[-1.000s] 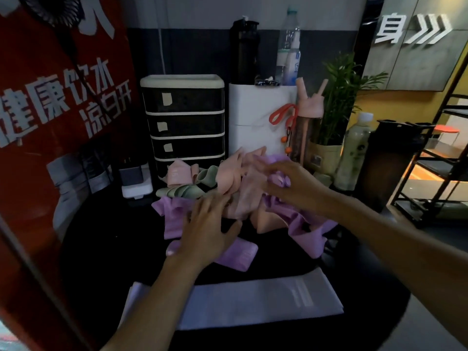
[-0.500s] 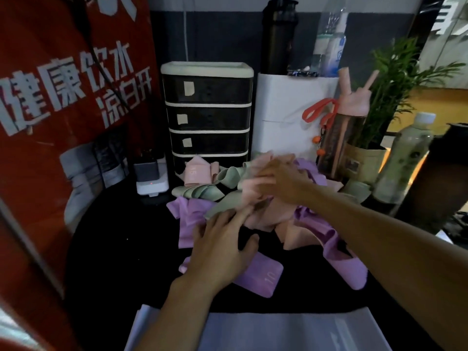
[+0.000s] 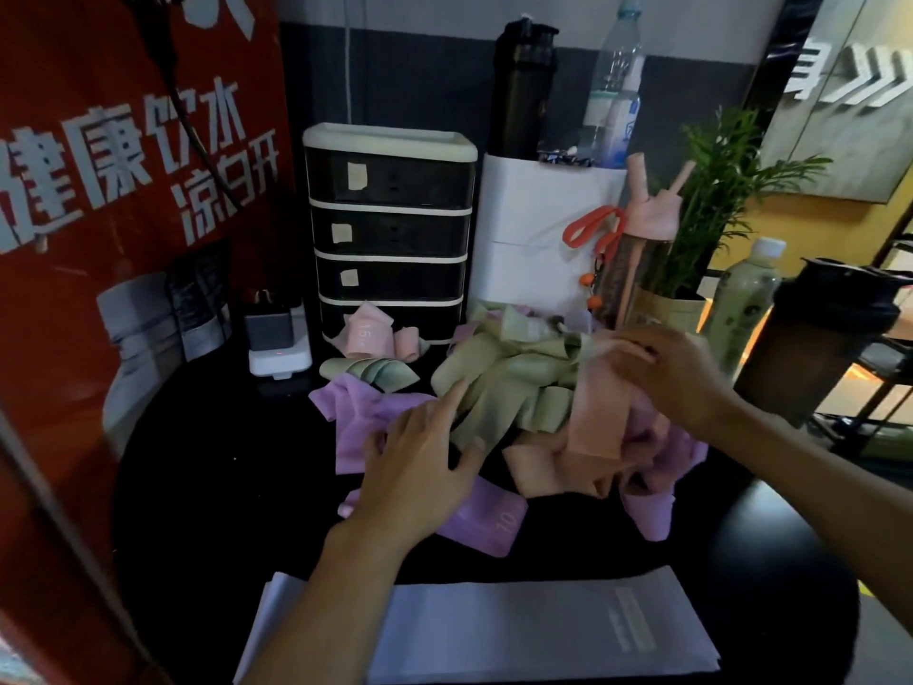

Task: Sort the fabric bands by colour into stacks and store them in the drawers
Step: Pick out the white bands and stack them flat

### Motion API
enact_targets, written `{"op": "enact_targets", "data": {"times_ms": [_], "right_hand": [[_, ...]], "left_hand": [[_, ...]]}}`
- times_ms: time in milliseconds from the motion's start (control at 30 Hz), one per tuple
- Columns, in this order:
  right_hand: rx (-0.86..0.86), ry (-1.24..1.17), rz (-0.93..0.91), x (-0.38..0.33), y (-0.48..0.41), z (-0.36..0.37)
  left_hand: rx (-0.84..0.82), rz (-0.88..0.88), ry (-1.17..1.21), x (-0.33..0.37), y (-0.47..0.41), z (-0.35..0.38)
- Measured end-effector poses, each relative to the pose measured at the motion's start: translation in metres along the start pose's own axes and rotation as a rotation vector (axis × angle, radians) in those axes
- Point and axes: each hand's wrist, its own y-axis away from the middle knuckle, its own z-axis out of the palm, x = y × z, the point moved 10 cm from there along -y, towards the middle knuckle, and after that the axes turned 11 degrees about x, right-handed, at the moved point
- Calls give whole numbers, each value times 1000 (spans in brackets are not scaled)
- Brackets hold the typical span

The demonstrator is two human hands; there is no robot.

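A tangled heap of fabric bands lies on the round black table (image 3: 197,487): green bands (image 3: 504,383) on top, pink bands (image 3: 553,467) at the front right, purple bands (image 3: 355,427) at the left and underneath. My left hand (image 3: 420,467) rests flat with spread fingers on the purple and green bands. My right hand (image 3: 677,373) pinches a pink band (image 3: 598,417) that hangs from its fingers over the heap. A black drawer unit (image 3: 390,234) with several shut drawers stands behind the heap.
A pale folded band (image 3: 543,630) lies at the table's near edge. Behind the heap are a white box (image 3: 533,239), bottles, a pink-lidded bottle (image 3: 642,239), a potted plant (image 3: 711,190) and a dark shaker (image 3: 820,338). A red poster (image 3: 123,190) walls the left; a charger (image 3: 276,338) sits beside it.
My right hand has swung right, lifting a pink band off the heap and uncovering the green bands. My left hand stays pressed on the pile.
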Motion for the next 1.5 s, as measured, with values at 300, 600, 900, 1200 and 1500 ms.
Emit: {"op": "enact_targets", "data": {"times_ms": [300, 600, 900, 1200, 1500], "right_hand": [[-239, -12, 56, -6, 1, 19], [-499, -204, 128, -70, 17, 104], [-182, -167, -25, -73, 10, 94], [-133, 139, 130, -28, -13, 66], [-364, 149, 220, -23, -14, 92]], "left_hand": [[-6, 6, -22, 0, 1, 1], [31, -32, 39, -1, 1, -5], [26, -37, -44, -2, 0, -4], [-32, -40, -161, -3, 1, 1], [-23, -31, -143, -1, 2, -1]]}}
